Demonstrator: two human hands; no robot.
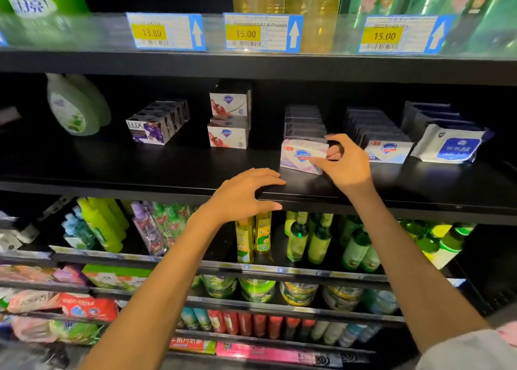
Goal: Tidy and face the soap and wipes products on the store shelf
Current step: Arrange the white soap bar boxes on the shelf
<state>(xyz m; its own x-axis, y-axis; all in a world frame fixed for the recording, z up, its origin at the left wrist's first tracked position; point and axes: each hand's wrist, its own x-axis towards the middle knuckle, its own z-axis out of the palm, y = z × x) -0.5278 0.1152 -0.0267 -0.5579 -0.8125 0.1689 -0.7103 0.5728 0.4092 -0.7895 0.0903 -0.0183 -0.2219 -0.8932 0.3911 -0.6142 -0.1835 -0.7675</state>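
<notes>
Pinching the pink Safeguard soap box [303, 155] by its right end, the right hand [345, 161] is nearer; its long axis runs along the shelf's front edge [363, 199], where the left hand [246, 195] rests, fingers loosely spread.

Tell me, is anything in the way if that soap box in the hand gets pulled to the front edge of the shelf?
Nothing visible blocks it. The right hand grips the pink soap box, and the shelf in front of it is bare. The left hand rests on the edge, just to the left.
</notes>
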